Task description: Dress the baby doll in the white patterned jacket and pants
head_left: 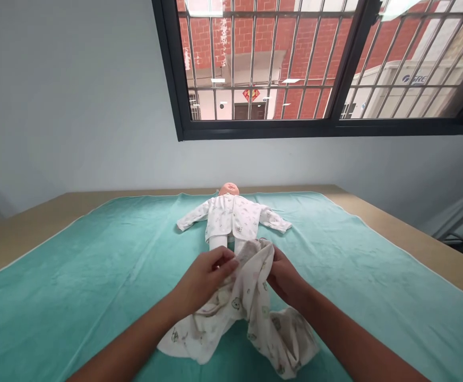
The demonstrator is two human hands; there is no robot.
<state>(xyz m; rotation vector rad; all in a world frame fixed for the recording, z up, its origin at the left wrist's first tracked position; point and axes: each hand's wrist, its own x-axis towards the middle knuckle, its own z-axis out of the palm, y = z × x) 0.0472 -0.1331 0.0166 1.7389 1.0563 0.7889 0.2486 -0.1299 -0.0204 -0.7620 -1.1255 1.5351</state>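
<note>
A baby doll [230,215] lies on its back on a teal blanket [76,276], its head toward the wall. It wears a white printed top, arms spread. A pair of white printed baby trousers [251,313] lies bunched below the doll's legs, the two trouser legs trailing toward me. My left hand [205,278] grips the waistband on the left side. My right hand [283,276] grips the same waistband on the right side. The doll's lower legs are partly hidden behind the cloth.
The blanket covers a wooden table [414,233] that stands against a grey wall. A black-framed barred window [319,69] is above. A grey slanted object [460,217] shows at the far right beyond the table edge.
</note>
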